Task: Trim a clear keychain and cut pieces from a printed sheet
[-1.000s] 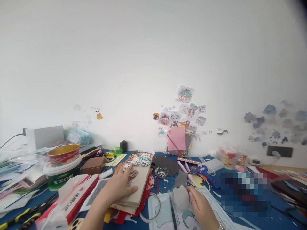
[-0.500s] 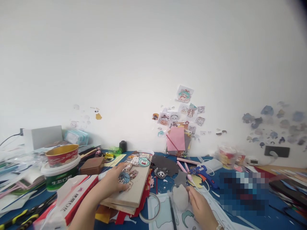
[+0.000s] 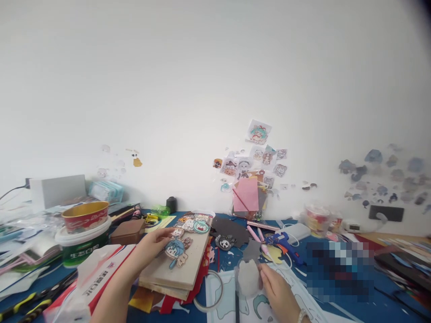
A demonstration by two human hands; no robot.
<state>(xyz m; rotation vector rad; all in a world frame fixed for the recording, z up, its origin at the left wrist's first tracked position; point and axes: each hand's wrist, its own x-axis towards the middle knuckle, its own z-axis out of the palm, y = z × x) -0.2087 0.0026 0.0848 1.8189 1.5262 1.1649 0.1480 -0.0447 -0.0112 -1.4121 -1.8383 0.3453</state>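
At the counter's near edge the right hand [image 3: 276, 287] has its fingers closed on a pale grey fuzzy lump [image 3: 248, 277]; further back the left hand [image 3: 148, 250], fingers spread, touches a teal-haired cartoon cutout [image 3: 175, 249] lying on a tan wooden board [image 3: 183, 264]

Two bare forearms rise from the bottom edge, both without sleeves. The left hand [image 3: 150, 251] wears no ring or band that shows. Just below the right hand [image 3: 276, 289], at the wrist, sits a thin pale wristband [image 3: 302, 315], partly cut off by the frame's edge.
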